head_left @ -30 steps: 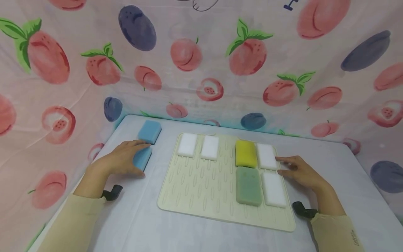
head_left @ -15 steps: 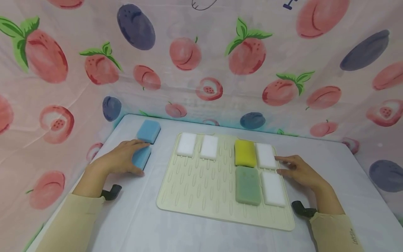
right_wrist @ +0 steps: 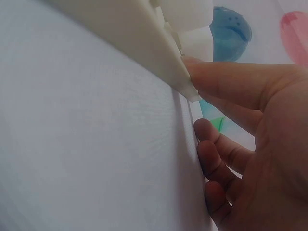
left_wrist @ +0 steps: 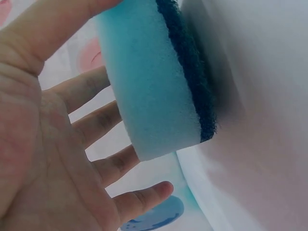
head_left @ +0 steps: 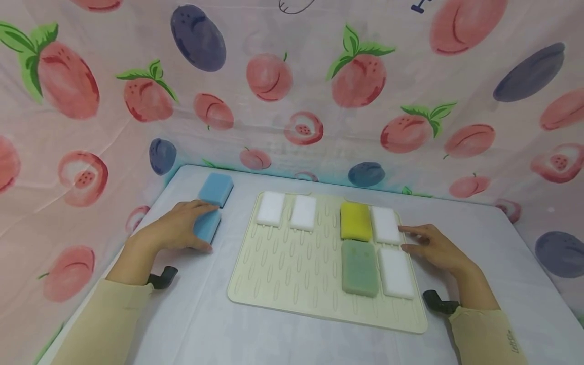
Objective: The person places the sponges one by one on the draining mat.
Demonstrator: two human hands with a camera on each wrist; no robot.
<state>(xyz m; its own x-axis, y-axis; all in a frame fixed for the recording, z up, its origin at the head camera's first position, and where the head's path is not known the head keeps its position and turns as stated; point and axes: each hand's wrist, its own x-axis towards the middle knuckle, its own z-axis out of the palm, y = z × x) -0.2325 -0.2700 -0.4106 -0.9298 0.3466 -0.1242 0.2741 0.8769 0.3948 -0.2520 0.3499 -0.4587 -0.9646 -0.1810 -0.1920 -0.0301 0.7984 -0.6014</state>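
Note:
At the table's left, my left hand (head_left: 175, 228) holds a blue sponge (head_left: 207, 226) by its ends, thumb on the near end and fingertips at the far end. In the left wrist view the dark blue scouring layer of this sponge (left_wrist: 154, 91) faces the table, with the fingers spread behind it. My right hand (head_left: 438, 251) reaches to the right edge of a pale ribbed mat (head_left: 292, 274). Its index finger and thumb touch beside two white sponges (head_left: 387, 225), its other fingers loosely bent in the right wrist view.
Behind the held sponge lies another blue sponge (head_left: 216, 189). On the mat are a yellow sponge (head_left: 356, 221), a green sponge (head_left: 360, 268) and two white sponges at the far left, one of them the left white sponge (head_left: 271, 208). Fruit-print cloth (head_left: 283, 167) hangs behind the table.
My left hand and the blue sponge in it have shifted very slightly to the right. The right hand and the sponges on the mat stay where they were.

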